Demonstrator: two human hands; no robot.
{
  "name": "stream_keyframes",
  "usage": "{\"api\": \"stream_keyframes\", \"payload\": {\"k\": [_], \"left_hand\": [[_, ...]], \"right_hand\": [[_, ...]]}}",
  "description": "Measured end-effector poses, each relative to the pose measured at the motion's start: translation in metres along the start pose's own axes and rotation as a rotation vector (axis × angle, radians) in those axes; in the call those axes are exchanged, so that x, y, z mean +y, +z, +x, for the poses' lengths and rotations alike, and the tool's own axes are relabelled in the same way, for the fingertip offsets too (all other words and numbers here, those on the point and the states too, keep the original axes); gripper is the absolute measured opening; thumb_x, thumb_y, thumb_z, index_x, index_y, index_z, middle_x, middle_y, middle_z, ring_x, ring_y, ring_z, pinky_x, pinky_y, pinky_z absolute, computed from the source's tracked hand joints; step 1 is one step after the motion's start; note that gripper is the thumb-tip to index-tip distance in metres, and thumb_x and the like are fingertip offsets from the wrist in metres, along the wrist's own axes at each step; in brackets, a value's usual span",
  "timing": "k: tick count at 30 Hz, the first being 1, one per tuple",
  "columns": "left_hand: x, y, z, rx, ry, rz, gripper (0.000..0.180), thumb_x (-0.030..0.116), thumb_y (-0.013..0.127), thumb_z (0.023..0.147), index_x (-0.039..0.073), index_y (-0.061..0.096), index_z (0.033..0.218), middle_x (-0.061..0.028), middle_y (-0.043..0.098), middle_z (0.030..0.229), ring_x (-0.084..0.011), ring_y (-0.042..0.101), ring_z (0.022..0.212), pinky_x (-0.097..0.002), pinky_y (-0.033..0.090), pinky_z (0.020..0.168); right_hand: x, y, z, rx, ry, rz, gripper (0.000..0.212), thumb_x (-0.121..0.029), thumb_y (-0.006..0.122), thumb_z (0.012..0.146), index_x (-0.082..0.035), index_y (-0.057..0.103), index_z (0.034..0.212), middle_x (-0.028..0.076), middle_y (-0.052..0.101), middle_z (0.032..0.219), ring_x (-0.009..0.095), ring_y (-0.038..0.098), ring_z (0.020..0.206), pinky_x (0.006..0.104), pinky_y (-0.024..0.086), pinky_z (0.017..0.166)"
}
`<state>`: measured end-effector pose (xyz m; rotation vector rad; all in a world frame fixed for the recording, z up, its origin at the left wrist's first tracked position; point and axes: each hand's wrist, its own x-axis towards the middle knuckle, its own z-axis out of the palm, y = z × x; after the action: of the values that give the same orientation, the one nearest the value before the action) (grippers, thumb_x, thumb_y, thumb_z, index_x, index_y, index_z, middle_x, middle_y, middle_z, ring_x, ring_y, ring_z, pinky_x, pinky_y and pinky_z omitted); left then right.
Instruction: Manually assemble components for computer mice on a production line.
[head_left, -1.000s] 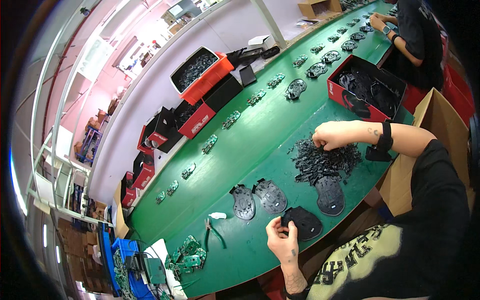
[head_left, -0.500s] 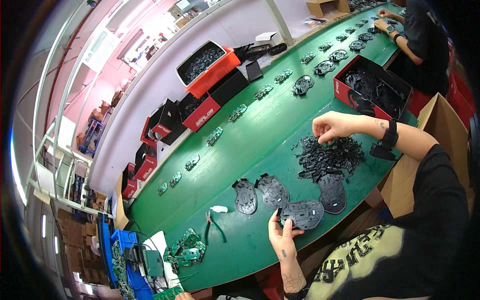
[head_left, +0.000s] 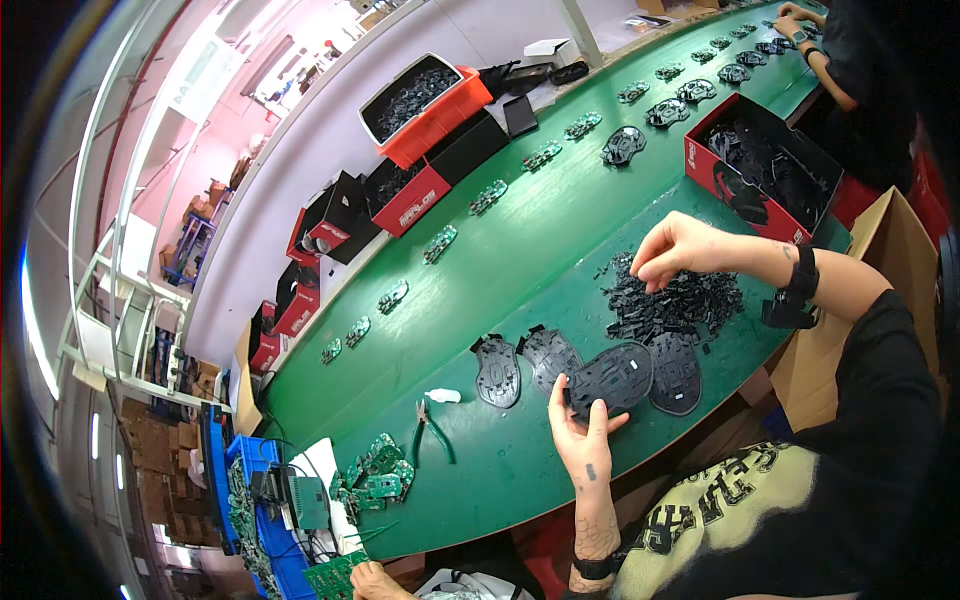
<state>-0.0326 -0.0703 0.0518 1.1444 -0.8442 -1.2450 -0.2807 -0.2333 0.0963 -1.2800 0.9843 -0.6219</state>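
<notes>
The left hand (head_left: 583, 432) grips a black oval shell plate (head_left: 612, 378) by its near-left rim, thumb and fingers closed on the edge, and holds it low over the near edge of the green bench top (head_left: 500, 250). Three more black plates lie flat beside it along that near edge: two (head_left: 497, 370) (head_left: 546, 354) to its left and one (head_left: 676, 372) touching it on the right.

The right hand (head_left: 680, 250) hovers over a heap of small black plastic parts (head_left: 675, 303), fingertips pinched together; it seems to nip one small piece, though the view is too coarse to be sure. The heap sits just behind the plates, toward the near-right part of the bench.

A red box (head_left: 765, 175) holding black shells stands at the right edge, well behind the heap. Green-handled pliers (head_left: 432, 430) lie near the near edge, left of the plates, with a small white piece (head_left: 443, 396) just beside them. A row of green circuit boards (head_left: 440, 243) runs along the middle of the bench, and an orange bin (head_left: 425, 105) of black parts sits at the far edge. Another person's hands (head_left: 795, 15) work at the far right end.
</notes>
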Motion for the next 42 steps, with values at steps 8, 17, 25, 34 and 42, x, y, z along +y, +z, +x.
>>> {"api": "stream_keyframes", "payload": {"k": [8, 17, 25, 34, 42], "left_hand": [[0.005, 0.030, 0.003, -0.045, 0.110, 0.133, 0.058, -0.007, 0.052, 0.091, 0.002, 0.029, 0.144, -0.0142, 0.051, 0.123, -0.0194, 0.060, 0.099, -0.0323, 0.061, 0.073], [0.010, 0.038, 0.005, -0.075, 0.165, 0.125, 0.057, -0.007, 0.051, 0.091, -0.001, 0.029, 0.143, -0.0155, 0.052, 0.124, -0.0203, 0.060, 0.103, -0.0327, 0.061, 0.076], [0.011, 0.036, 0.013, -0.096, 0.161, 0.097, 0.059, -0.007, 0.052, 0.092, 0.000, 0.028, 0.145, -0.0159, 0.051, 0.125, -0.0222, 0.060, 0.105, -0.0330, 0.061, 0.077], [0.011, 0.030, 0.025, -0.054, 0.160, 0.029, 0.073, -0.008, 0.054, 0.089, 0.002, 0.016, 0.151, -0.0180, 0.037, 0.141, -0.0253, 0.056, 0.111, -0.0327, 0.059, 0.078], [-0.015, 0.007, 0.009, -0.277, 0.410, 0.719, 0.036, 0.003, 0.063, 0.086, 0.002, 0.061, 0.122, -0.0162, 0.057, 0.126, -0.0294, 0.058, 0.110, -0.0380, 0.048, 0.092]], "right_hand": [[0.001, 0.058, -0.024, -0.007, -0.491, -0.438, 0.012, -0.008, 0.074, 0.078, -0.001, 0.074, 0.088, 0.011, 0.072, 0.086, 0.019, 0.069, 0.080, 0.0301, 0.054, 0.077], [0.005, 0.063, -0.019, -0.017, -0.568, -0.435, 0.012, -0.009, 0.073, 0.079, -0.001, 0.067, 0.085, 0.009, 0.069, 0.086, 0.020, 0.067, 0.081, 0.0325, 0.053, 0.077], [-0.002, 0.054, 0.004, -0.145, -0.079, 0.034, 0.021, -0.010, 0.077, 0.078, 0.001, 0.066, 0.092, 0.007, 0.069, 0.086, 0.013, 0.064, 0.077, 0.0266, 0.053, 0.072], [-0.011, 0.049, 0.056, -0.474, 0.145, 0.115, 0.029, -0.006, 0.069, 0.082, 0.003, 0.067, 0.110, 0.009, 0.071, 0.096, 0.015, 0.066, 0.083, 0.0280, 0.054, 0.077], [-0.004, -0.038, 0.177, -0.082, 0.025, 0.341, 0.038, 0.006, 0.061, 0.082, 0.005, 0.059, 0.120, 0.014, 0.067, 0.107, 0.023, 0.066, 0.095, 0.0384, 0.053, 0.089]]}}
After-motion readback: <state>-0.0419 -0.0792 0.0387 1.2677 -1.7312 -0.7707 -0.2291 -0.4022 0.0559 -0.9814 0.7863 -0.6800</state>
